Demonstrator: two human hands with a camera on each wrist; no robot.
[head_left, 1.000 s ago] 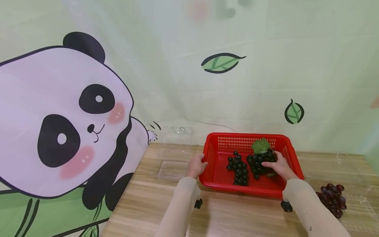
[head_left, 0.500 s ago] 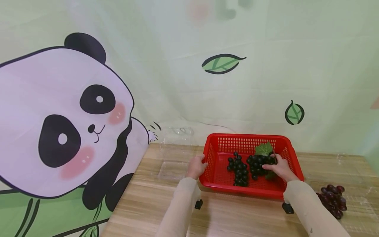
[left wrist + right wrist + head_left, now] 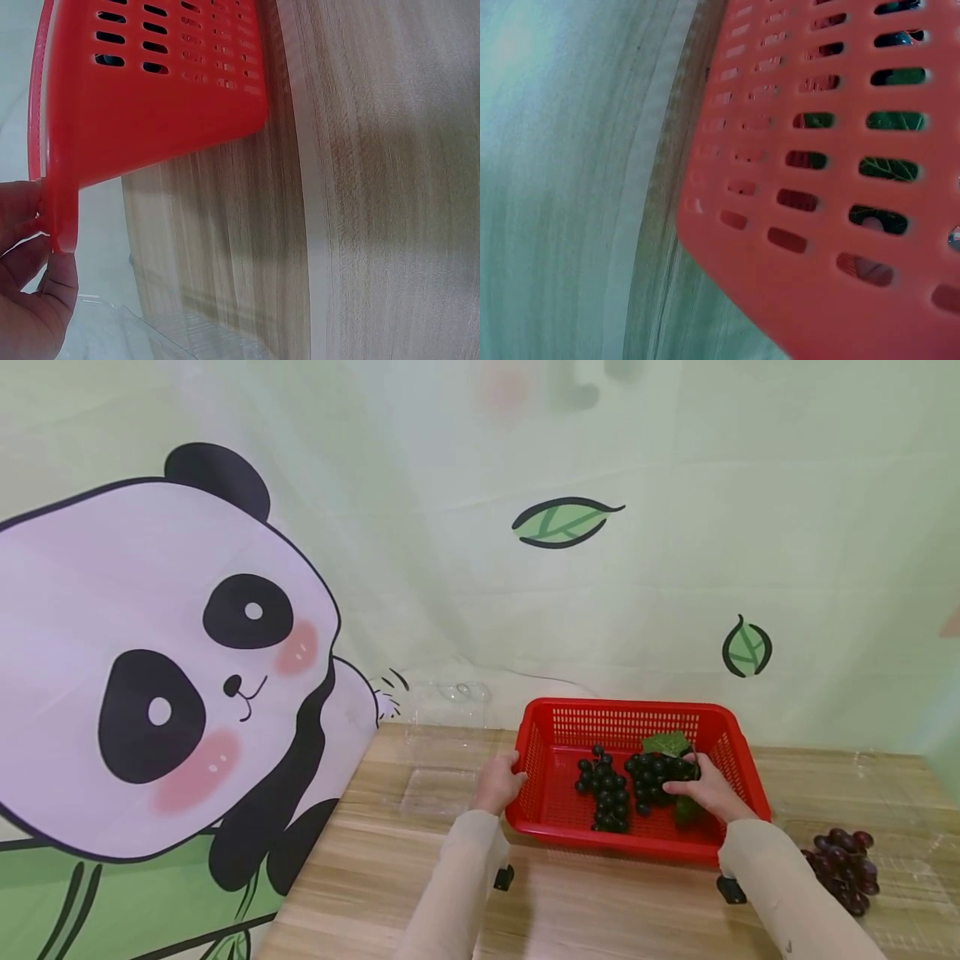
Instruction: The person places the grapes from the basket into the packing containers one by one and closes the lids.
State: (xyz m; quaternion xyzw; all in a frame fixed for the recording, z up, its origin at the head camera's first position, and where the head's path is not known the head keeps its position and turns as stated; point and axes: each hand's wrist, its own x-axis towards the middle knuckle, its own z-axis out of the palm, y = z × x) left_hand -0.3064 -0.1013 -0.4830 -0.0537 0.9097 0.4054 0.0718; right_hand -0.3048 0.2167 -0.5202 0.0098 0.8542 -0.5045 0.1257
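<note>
A red plastic basket (image 3: 570, 837) with slotted walls stands on the table. My left hand (image 3: 497, 783) pinches its left rim, thumb and fingers on either side in the left wrist view. Inside, one bunch of dark grapes (image 3: 604, 789) lies in the middle. To its right is a second dark bunch (image 3: 651, 772) with green leaves (image 3: 666, 743). My right hand (image 3: 708, 787) reaches over the right wall and holds this bunch near its stem end. The right wrist view shows mostly the basket's outer wall (image 3: 750, 255), with green leaf through the slots; the hand is largely hidden there.
A clear plastic box (image 3: 442, 760) stands left of the basket. A bunch of reddish-purple grapes (image 3: 843, 870) lies at the right, by other clear plastic. Black clips (image 3: 731, 890) sit below the basket's front. A panda-printed cloth (image 3: 450, 568) hangs behind the wooden table (image 3: 360, 868).
The right-hand bunch has turned: its upper leaf has dropped lower, and more of a second leaf shows below my right hand. My left hand stays at the rim.
</note>
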